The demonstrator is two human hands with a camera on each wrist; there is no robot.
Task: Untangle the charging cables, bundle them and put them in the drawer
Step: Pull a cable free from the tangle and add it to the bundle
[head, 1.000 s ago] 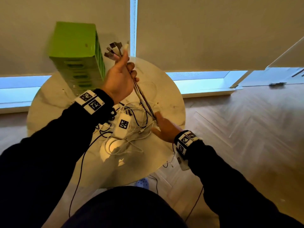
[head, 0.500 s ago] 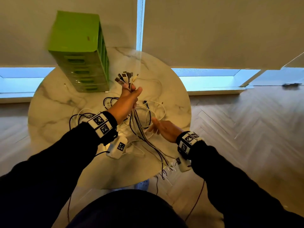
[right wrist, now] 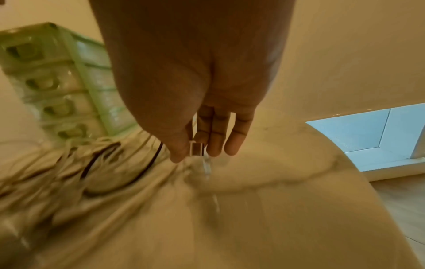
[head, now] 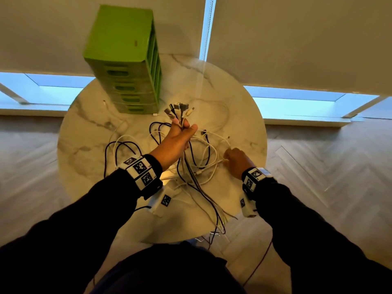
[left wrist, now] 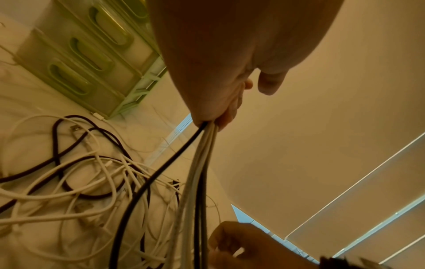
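White and black charging cables (head: 192, 166) hang below the left hand (head: 179, 137), whose fingers clamp their gathered plug ends so they stay aligned, while the right hand (head: 235, 161) pinches one loose white connector (right wrist: 197, 148) beside the green plastic drawer tower (head: 125, 58).

Table (head: 89, 132): glossy veined marble look. Drawer unit (head: 118, 39): green plastic, translucent fronts. Cables (head: 203, 158): matt white and dark sheaths, metal plugs. Floor (head: 318, 166): herringbone wood.

Left hand (head: 177, 137) grips bundled cables (head: 192, 170); right hand (head: 236, 161) touches a white cable (head: 212, 164).
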